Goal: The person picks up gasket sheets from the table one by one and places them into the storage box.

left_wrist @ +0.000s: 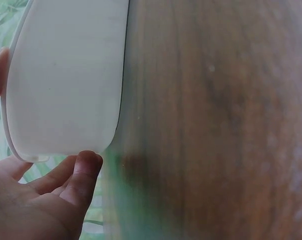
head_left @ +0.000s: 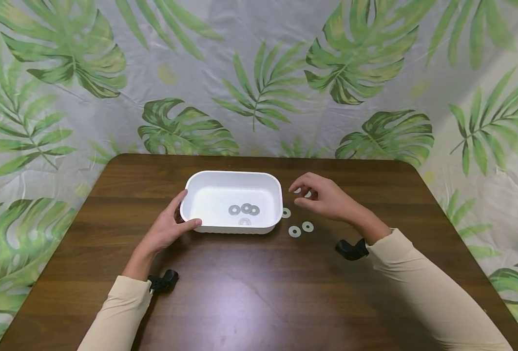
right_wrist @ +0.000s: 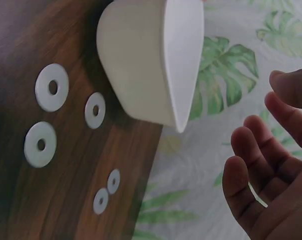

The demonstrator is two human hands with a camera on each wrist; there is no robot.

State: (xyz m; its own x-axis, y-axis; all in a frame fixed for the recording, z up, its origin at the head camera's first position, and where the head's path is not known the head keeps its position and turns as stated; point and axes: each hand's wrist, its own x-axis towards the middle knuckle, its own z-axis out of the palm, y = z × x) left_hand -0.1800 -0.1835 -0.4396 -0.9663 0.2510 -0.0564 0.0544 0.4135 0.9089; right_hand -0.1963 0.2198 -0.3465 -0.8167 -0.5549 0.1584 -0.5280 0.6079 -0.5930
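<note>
My left hand grips the left end of a white rectangular container, thumb at the near rim and fingers against the end wall. Several flat grey washers lie inside on its floor, towards the near side. My right hand is raised just right of the container, over the table, fingers loosely bent. Nothing shows between those fingers in the right wrist view. Several pale washers are spread on the table below, two of them partly hidden by the right hand in the head view.
The dark wooden table has rounded far corners. Behind it hangs a pale cloth printed with green leaves. Black wrist straps sit below both hands, at the sleeve cuffs.
</note>
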